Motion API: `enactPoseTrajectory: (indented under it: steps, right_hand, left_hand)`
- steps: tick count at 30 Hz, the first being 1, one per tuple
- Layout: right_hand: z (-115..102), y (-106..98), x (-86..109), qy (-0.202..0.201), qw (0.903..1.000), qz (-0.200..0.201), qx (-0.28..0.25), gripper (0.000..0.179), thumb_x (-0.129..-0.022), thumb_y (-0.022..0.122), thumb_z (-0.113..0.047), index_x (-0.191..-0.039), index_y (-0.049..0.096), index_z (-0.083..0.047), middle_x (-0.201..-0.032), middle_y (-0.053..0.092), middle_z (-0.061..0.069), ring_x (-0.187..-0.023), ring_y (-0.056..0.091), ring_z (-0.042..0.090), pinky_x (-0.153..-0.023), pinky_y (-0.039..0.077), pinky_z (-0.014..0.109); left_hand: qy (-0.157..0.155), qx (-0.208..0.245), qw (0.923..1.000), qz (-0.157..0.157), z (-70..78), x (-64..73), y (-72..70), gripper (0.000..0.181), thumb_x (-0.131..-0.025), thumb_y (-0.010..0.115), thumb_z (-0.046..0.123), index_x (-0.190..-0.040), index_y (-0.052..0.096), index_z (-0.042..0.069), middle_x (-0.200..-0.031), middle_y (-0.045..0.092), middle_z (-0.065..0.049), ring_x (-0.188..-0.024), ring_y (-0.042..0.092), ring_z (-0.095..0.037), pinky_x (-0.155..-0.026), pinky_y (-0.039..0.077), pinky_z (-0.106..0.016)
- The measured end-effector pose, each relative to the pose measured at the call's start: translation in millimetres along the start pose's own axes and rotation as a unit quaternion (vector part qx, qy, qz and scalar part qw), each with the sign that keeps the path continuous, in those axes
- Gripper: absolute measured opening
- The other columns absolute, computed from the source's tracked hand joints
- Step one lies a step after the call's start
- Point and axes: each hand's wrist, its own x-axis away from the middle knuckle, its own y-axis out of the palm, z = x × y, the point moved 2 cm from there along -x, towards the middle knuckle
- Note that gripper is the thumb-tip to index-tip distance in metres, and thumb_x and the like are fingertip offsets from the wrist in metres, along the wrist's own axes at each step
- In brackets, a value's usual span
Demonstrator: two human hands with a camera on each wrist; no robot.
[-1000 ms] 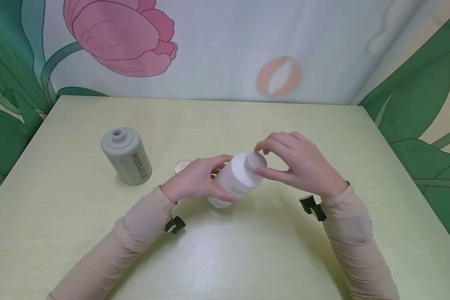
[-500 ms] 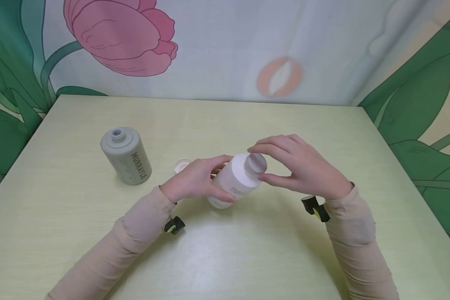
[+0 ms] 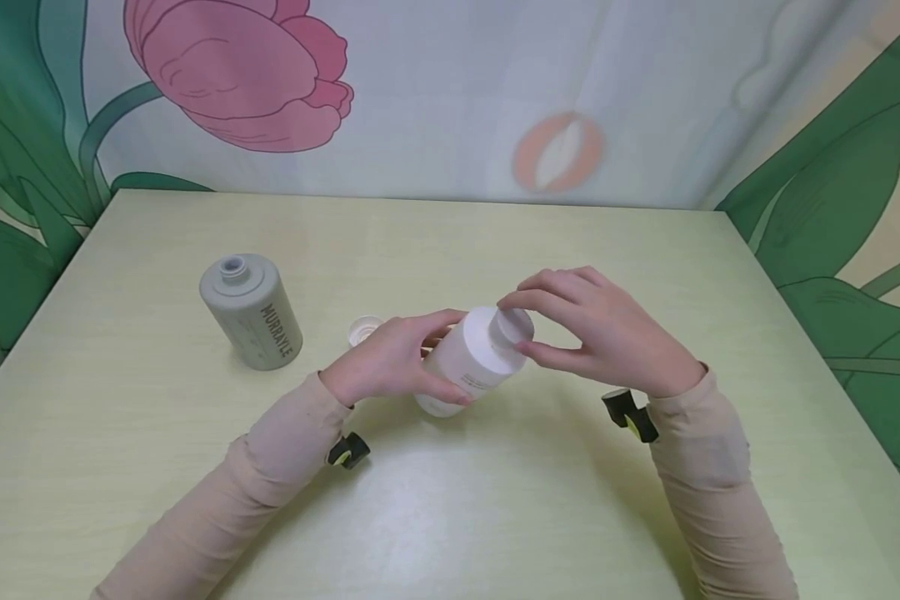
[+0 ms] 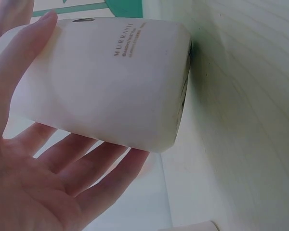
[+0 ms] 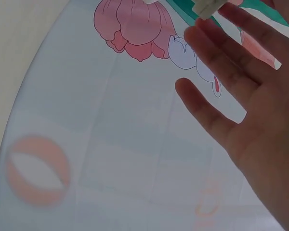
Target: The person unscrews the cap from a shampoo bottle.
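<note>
A white bottle [image 3: 461,362] leans to the right, its lower edge close over the table. My left hand [image 3: 390,357] grips its body, thumb on the near side and fingers behind. In the left wrist view, brown lettering shows on the bottle [image 4: 96,82] near its base. A white cap [image 3: 513,327] sits on the bottle's neck. My right hand [image 3: 600,333] pinches this cap between thumb and fingertips. The right wrist view shows the cap [image 5: 208,6] only in part at the top, with the outer fingers stretched away from it.
A grey bottle [image 3: 253,315] marked MURRAYLE stands uncapped at the left of the table [image 3: 420,517]. Behind my left hand lies a small round white cap-like piece [image 3: 363,329], partly hidden. A flower-printed curtain [image 3: 435,100] hangs behind the table.
My right thumb and fingers loosened around the cap, shifted slightly, and closed on it again. My left hand and the white bottle have stayed in place.
</note>
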Motion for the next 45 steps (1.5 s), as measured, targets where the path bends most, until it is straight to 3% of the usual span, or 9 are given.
enactPoseTrajectory:
  steps: [5, 9, 15, 20, 33, 40, 45]
  right_hand:
    - [-1.1, -1.9, 1.4, -0.024, 0.9994, -0.019, -0.016, 0.040, -0.078, 0.064, -0.018, -0.117, 0.054, -0.019, -0.114, 0.053, -0.002, -0.104, 0.050, 0.013, -0.088, 0.037, 0.035]
    - [-0.9, -1.4, 1.3, -0.009, 0.9998, -0.017, -0.004, 0.044, -0.078, 0.066, -0.030, -0.118, 0.054, -0.019, -0.114, 0.054, -0.004, -0.106, 0.050, 0.010, -0.088, 0.037, 0.033]
    - [0.3, 0.4, 0.5, 0.038, 0.9988, -0.004, 0.032, 0.044, -0.077, 0.064, -0.043, -0.111, 0.057, -0.016, -0.100, 0.059, -0.008, -0.093, 0.054, 0.008, -0.082, 0.040, 0.032]
    - [-0.6, 0.3, 0.3, 0.035, 0.9987, 0.011, 0.035, 0.038, -0.077, 0.065, -0.041, -0.104, 0.059, -0.015, -0.088, 0.059, -0.007, -0.083, 0.055, 0.008, -0.079, 0.041, 0.032]
    - [-3.7, -0.8, -0.3, -0.003, 0.9997, -0.018, 0.018, 0.040, -0.078, 0.061, -0.021, -0.117, 0.054, -0.018, -0.113, 0.054, -0.005, -0.104, 0.050, 0.009, -0.084, 0.039, 0.030]
    - [-2.4, -0.9, 1.0, 0.040, 0.9991, -0.016, 0.009, 0.049, -0.078, 0.065, -0.038, -0.121, 0.052, -0.018, -0.112, 0.058, -0.007, -0.103, 0.053, 0.008, -0.085, 0.039, 0.032]
    - [-1.5, 1.8, 0.1, 0.039, 0.9989, -0.013, 0.022, 0.044, -0.079, 0.064, -0.039, -0.117, 0.055, -0.019, -0.104, 0.061, -0.009, -0.097, 0.056, 0.008, -0.084, 0.039, 0.032]
  left_hand:
    - [0.000, 0.005, 1.0000, -0.001, -0.8, -0.1, 0.3, 0.076, -0.057, 0.082, 0.038, -0.123, 0.044, 0.037, -0.112, 0.059, 0.010, -0.101, 0.059, -0.013, -0.086, 0.045, -0.033]
    - [0.004, 0.003, 1.0000, 0.000, -0.8, -0.1, 0.4, 0.076, -0.057, 0.082, 0.037, -0.123, 0.045, 0.036, -0.112, 0.059, 0.009, -0.101, 0.059, -0.013, -0.086, 0.045, -0.032]
    - [0.008, 0.004, 1.0000, -0.001, 0.6, -0.2, 0.7, 0.076, -0.058, 0.082, 0.037, -0.124, 0.044, 0.037, -0.112, 0.059, 0.009, -0.101, 0.059, -0.014, -0.086, 0.045, -0.032]
    - [0.007, 0.004, 1.0000, -0.001, 0.7, -0.3, 0.9, 0.076, -0.058, 0.082, 0.037, -0.124, 0.044, 0.038, -0.111, 0.059, 0.009, -0.101, 0.059, -0.014, -0.086, 0.045, -0.032]
    - [-0.002, 0.014, 0.9999, -0.001, 1.0, 0.4, -0.1, 0.075, -0.058, 0.082, 0.038, -0.122, 0.044, 0.039, -0.110, 0.059, 0.011, -0.100, 0.059, -0.014, -0.085, 0.045, -0.032]
    - [0.001, 0.007, 1.0000, 0.000, 0.8, 0.6, 0.2, 0.076, -0.058, 0.082, 0.035, -0.123, 0.045, 0.037, -0.111, 0.059, 0.010, -0.100, 0.059, -0.012, -0.085, 0.045, -0.032]
    - [0.001, 0.004, 1.0000, 0.000, 0.9, 0.5, -0.3, 0.076, -0.058, 0.082, 0.036, -0.124, 0.044, 0.037, -0.110, 0.060, 0.010, -0.100, 0.059, -0.011, -0.085, 0.045, -0.031]
